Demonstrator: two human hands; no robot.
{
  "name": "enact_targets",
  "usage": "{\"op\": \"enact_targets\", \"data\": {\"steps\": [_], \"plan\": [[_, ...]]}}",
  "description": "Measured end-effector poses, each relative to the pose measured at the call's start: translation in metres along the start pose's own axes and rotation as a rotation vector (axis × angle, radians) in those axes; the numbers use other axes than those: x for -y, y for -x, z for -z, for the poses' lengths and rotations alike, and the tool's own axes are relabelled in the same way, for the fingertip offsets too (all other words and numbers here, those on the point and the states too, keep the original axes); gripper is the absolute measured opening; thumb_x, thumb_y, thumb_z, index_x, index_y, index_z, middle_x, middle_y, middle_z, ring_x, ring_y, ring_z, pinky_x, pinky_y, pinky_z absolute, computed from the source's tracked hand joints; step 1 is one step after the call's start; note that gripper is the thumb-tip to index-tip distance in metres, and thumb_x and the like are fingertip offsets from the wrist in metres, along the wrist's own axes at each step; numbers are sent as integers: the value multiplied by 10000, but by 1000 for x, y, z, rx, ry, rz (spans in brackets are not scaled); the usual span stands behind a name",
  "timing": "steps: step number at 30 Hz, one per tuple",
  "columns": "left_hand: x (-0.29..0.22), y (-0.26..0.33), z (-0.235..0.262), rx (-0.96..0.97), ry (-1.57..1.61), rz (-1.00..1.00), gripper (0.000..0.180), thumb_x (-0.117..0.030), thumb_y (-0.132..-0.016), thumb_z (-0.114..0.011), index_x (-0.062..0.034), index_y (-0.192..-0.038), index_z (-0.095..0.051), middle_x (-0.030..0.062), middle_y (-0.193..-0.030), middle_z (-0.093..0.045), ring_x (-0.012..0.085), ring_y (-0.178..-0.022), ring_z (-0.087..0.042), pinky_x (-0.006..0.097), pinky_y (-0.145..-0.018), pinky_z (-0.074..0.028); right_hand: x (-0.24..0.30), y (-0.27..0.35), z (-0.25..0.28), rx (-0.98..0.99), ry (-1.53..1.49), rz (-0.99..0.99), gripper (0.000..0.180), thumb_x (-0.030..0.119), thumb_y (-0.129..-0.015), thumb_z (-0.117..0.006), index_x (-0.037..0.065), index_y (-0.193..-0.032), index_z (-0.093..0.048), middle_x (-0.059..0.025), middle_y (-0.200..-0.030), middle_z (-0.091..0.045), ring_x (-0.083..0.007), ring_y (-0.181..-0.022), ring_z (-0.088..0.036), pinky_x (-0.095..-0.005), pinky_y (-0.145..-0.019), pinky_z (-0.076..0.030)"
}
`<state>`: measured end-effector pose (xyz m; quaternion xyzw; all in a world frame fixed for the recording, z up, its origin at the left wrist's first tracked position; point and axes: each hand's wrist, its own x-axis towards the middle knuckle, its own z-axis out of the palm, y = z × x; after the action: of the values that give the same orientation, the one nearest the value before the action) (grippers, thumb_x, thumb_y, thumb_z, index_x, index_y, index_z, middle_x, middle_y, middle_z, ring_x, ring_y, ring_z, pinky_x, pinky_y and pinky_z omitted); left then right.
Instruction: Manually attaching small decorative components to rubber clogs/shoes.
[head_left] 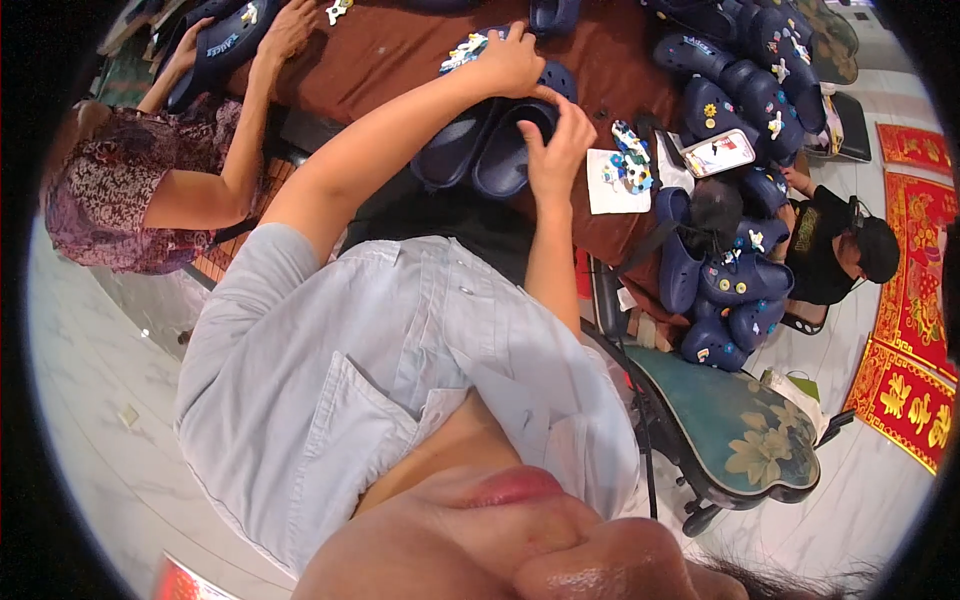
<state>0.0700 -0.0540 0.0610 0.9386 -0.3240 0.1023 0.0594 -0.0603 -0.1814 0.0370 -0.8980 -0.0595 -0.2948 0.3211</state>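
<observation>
Two navy clogs stand side by side before me at the edge of a brown-covered table, their heel openings toward me. Over the toe of the left clog [450, 150], beside a cluster of white and colourful charms [468, 50], is my left hand [512, 65]. Its fingers are bent together, and what they hold, if anything, is hidden. At the right clog [500, 165], my right hand [562, 145] grips the outer side, thumb near the opening and fingers by the toe. A white paper [612, 200] with a pile of colourful charms [632, 165] lies to the right.
A phone [720, 153] leans among many decorated navy clogs [740, 280] heaped at the right. Another person's hands [285, 35] hold a clog [225, 45] at the left. A person in black [830, 240] sits at the right. A green flowered chair [730, 430] stands near me.
</observation>
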Motion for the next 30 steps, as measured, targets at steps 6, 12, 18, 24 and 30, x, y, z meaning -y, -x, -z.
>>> {"op": "enact_targets", "data": {"steps": [6,12,18,24,30], "plan": [[-12,-9,1,235,-47,40,419,-490,-895,-625,-130,-1063,-760,172,-1357,-496,393,-1339,-384,643,-915,-429,0,9,-22,-19,127,-24,612,245,-745,-826,72,-1275,-573,-152,-1278,-498,-358,-1198,-422,-504,-1019,-339],[-9,-3,-9,199,-68,-24,308,-372,-945,-590,-127,-1033,-754,119,-1350,-533,361,-1338,-397,650,-925,-415,-3,12,-23,-24,124,-29,561,189,-750,-816,74,-1252,-592,-143,-1278,-507,-352,-1200,-426,-501,-1017,-339],[3,-3,-15,124,-18,-104,289,-322,-933,-585,-100,-1033,-742,109,-1322,-571,349,-1322,-416,654,-925,-410,-6,10,-25,-29,107,-37,545,182,-762,-805,89,-1256,-593,-137,-1296,-506,-354,-1209,-426,-502,-1015,-343],[-14,-3,0,-157,-67,-58,253,-307,-906,-599,-95,-960,-725,104,-1170,-621,343,-1282,-452,635,-965,-381,-11,6,-20,-17,137,-25,528,210,-801,-777,75,-1271,-580,-146,-1305,-518,-359,-1211,-435,-499,-1012,-354],[-40,15,10,-162,169,-166,240,-296,-855,-608,-94,-853,-737,146,-1154,-611,393,-1277,-429,701,-972,-320,0,-10,15,-105,-270,-236,451,136,-854,-732,-9,-1251,-576,-173,-1193,-632,-323,-1119,-587,-393,-973,-444]]}}
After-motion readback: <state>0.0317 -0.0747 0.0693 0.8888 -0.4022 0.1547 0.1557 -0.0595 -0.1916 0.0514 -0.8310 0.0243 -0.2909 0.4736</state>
